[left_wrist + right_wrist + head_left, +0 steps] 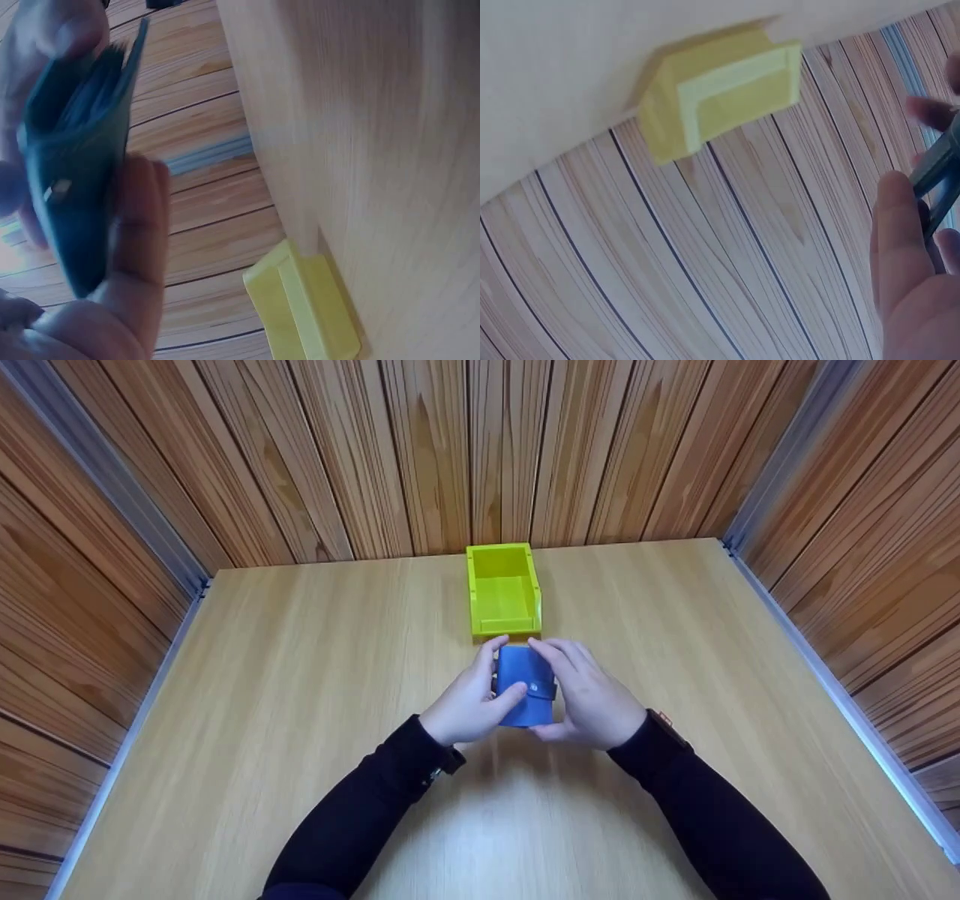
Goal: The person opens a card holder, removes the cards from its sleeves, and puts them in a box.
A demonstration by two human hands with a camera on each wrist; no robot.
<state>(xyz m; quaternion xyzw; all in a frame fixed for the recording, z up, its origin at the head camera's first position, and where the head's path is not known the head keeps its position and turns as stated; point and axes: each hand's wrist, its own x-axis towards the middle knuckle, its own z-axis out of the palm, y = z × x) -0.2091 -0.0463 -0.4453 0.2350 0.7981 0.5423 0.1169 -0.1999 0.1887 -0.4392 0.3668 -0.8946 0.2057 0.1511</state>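
A small blue card holder point(523, 667) with a snap strap is held up between both hands, over the middle of the table. My left hand point(469, 706) grips its left side, thumb across the front and fingers behind. On the other side, my right hand point(604, 701) holds it by the edges, fingertips at the top corner and thumb at the bottom. From the left wrist, the card holder point(75, 176) appears edge-on, with a stack of thin sleeves or cards between its covers. The right wrist view shows only part of it at the right border.
A yellow-green open bin point(504, 589) stands on the wooden table point(322, 660) just beyond the hands, close to the back wall. Wood-plank walls point(435, 450) enclose the back and both sides, with metal strips point(825, 667) along the table's side edges.
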